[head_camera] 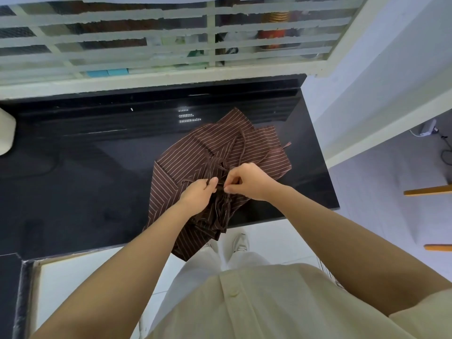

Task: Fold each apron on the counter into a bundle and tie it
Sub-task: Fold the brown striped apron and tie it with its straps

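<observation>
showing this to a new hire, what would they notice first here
The crumpled brown pinstriped cloth apron draws the eye first, lying right of centre on the glossy black stone counter with its near edge hanging over the front. Next come the left hand and right hand, meeting at its middle and pinching the cloth. Behind the counter runs a white-barred window.

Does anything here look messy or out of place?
Yes. The brown striped apron lies crumpled, not neatly folded, and its near part hangs over the front edge of the black counter. The left hand and right hand pinch it near its middle.
</observation>
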